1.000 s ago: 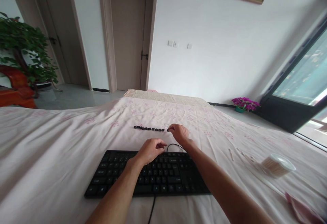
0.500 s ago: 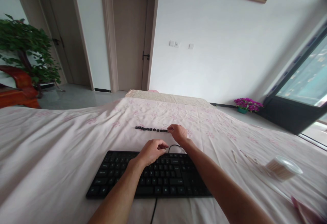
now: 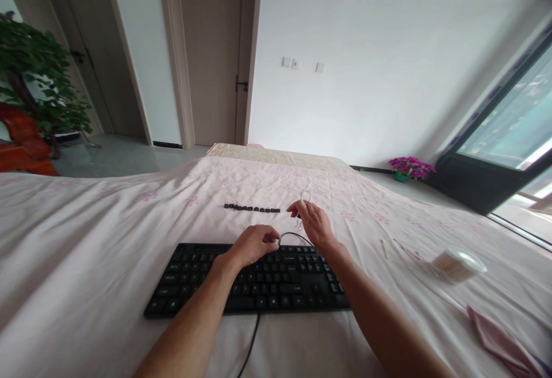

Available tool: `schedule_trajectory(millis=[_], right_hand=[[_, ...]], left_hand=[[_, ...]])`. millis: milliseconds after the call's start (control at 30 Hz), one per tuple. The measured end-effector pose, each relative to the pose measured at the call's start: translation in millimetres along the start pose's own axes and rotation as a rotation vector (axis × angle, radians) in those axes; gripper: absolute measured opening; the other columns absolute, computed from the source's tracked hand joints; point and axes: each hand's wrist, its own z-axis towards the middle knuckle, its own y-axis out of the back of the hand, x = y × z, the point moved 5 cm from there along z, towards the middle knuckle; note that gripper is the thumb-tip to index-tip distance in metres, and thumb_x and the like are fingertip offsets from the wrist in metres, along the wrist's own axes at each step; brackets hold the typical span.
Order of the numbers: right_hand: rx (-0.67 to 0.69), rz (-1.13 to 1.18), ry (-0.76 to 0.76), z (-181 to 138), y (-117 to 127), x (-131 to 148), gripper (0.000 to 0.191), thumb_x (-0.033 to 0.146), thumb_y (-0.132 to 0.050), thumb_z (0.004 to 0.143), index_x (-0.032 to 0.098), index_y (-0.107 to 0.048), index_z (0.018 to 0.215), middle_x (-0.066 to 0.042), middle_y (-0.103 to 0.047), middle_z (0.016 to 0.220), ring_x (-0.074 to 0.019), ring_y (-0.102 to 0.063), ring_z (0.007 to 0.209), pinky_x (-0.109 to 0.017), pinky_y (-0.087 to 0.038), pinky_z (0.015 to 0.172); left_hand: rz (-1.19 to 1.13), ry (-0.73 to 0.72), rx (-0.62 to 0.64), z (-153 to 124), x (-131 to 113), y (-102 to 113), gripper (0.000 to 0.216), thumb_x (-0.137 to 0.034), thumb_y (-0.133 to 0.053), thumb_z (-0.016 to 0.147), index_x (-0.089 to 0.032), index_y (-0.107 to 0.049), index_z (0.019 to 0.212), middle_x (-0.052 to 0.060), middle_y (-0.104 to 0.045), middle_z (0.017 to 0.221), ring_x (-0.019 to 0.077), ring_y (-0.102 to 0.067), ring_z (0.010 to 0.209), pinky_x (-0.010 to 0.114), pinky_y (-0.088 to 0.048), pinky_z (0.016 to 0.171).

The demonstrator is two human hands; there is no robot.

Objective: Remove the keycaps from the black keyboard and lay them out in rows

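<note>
A black keyboard (image 3: 280, 289) lies across the cloth in front of me. My left hand (image 3: 254, 244) is over its top edge, thumb and fingers closed together; whatever they may pinch is too small to make out. Up and to the right, my right hand (image 3: 314, 222) grips a thin wire keycap puller (image 3: 306, 195), whose loop sticks up above the fingers and whose prongs point down. A small dark bit shows by the prongs, partly hidden by the fingers. Beyond the keyboard, several loose black keycaps (image 3: 250, 209) form a row on the cloth.
A clear round tub of cotton swabs (image 3: 459, 264) stands at right, with loose swabs (image 3: 383, 248) beside it. A pink cloth (image 3: 502, 338) lies at lower right. The keyboard cable (image 3: 250, 346) runs toward me. Wrinkled patterned cloth (image 3: 86, 263) covers the surface.
My right hand has drawn away from the right end of the keycap row, moving right with the keycap puller raised. My left hand stays over the keyboard's top edge. The view has shifted slightly.
</note>
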Motion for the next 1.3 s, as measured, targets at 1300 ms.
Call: schedule_trajectory(millis=[1300], right_hand=[[0.252, 0.307, 0.168, -44.6, -36.5, 14.2, 0.046, 0.043, -0.032, 0.096, 0.018, -0.062, 0.071, -0.002, -0.063, 0.069, -0.0130, -0.059, 0.068, -0.023, -0.044, 0.071]], left_hand=[[0.119, -0.048, 0.043, -0.6, -9.4, -8.0, 0.016, -0.028, -0.056, 0.077, -0.018, -0.068, 0.074, -0.002, -0.066, 0.074, 0.0147, -0.058, 0.070, 0.021, -0.039, 0.063]])
